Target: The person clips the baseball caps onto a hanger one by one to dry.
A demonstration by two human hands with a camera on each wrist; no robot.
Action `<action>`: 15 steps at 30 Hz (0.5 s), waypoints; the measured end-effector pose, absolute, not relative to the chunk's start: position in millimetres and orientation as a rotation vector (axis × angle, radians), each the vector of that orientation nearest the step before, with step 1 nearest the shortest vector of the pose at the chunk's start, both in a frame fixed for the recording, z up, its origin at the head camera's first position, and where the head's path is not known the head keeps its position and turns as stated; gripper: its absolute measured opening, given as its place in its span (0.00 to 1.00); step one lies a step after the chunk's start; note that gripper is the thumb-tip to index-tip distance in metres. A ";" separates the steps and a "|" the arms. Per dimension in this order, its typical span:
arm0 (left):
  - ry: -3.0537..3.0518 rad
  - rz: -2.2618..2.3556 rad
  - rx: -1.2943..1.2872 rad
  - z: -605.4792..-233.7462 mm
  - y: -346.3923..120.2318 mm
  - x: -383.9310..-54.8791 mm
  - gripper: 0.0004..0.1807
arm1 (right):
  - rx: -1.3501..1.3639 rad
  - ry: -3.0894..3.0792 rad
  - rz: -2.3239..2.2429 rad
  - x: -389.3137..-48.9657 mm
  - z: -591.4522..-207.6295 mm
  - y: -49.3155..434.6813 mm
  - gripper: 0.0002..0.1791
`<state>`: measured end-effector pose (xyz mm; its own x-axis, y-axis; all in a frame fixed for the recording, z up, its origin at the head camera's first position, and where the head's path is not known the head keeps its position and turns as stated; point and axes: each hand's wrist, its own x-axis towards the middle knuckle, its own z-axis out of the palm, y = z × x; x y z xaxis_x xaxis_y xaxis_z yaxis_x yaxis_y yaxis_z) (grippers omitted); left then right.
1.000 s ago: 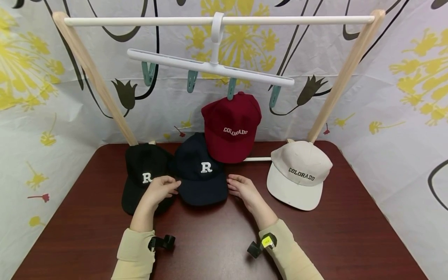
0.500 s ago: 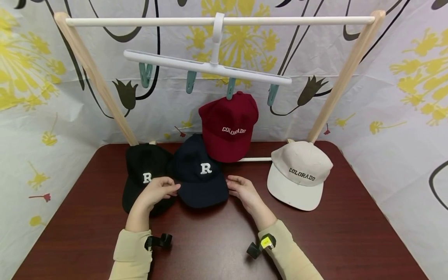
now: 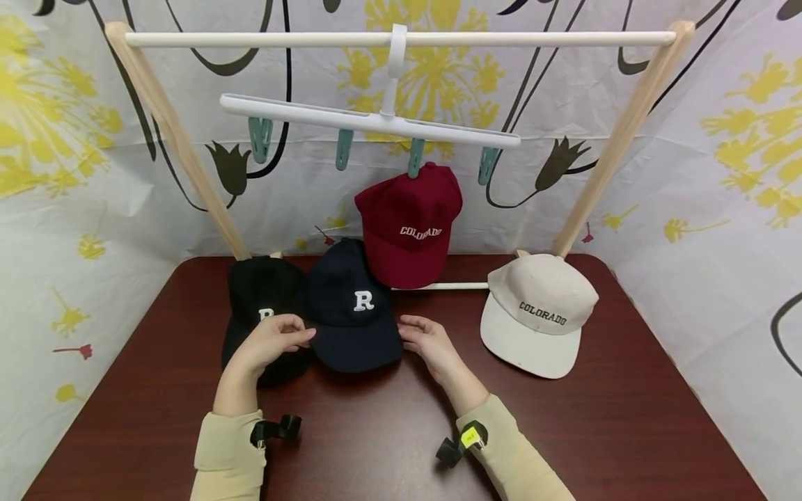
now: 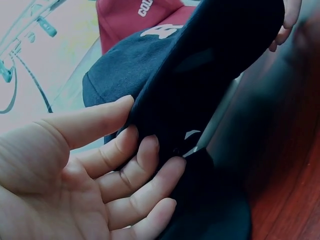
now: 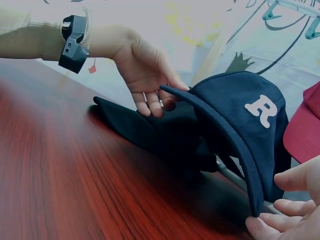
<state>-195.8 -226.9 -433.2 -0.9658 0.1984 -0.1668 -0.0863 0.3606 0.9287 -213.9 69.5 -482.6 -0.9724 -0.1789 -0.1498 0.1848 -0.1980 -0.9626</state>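
Observation:
A navy baseball cap [image 3: 354, 341] with a white R is held between both hands, its brim raised off the table. My left hand [image 3: 276, 341] pinches the brim's left edge, thumb above and fingers beneath, as the left wrist view shows. At the opposite edge, my right hand [image 3: 432, 344] holds the brim lightly by thumb and fingertips. Behind it, a dark red Colorado cap [image 3: 410, 226] hangs from a teal clip [image 3: 416, 157] on the white hanger [image 3: 370, 124]. A black cap [image 3: 263, 285] with an R lies at left, partly hidden by my left hand.
The hanger hooks over the white rod [image 3: 532, 40] of a wooden-sided rack [image 3: 598, 174]. Other teal clips [image 3: 344, 149] hang from it without caps. A cream Colorado cap [image 3: 539, 313] lies at the right of the dark red-brown table [image 3: 370, 431].
Both hands and the navy cap have shifted slightly left. The hanger with the red cap has swayed a little. The cream and black caps stay where they were.

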 end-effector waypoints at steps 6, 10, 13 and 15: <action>2.406 1.617 0.091 -429.8 -233.3 -193.4 0.11 | -0.004 1.830 -2.258 -212.9 -483.7 62.9 0.21; 2.429 1.608 0.101 -427.3 -238.2 -191.9 0.11 | -0.002 1.830 -2.243 -212.9 -483.5 58.7 0.22; 2.448 1.600 0.124 -425.3 -242.2 -190.7 0.12 | -0.009 1.836 -2.229 -213.0 -481.8 55.0 0.22; 2.456 1.601 0.134 -424.2 -244.7 -189.7 0.12 | -0.014 1.833 -2.223 -212.9 -480.7 52.7 0.22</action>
<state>-189.7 -244.7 -424.2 -0.9745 0.1875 -0.1228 -0.0367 0.4070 0.9127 -212.9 52.7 -480.7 -0.9663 -0.2045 -0.1565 0.1925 -0.1702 -0.9664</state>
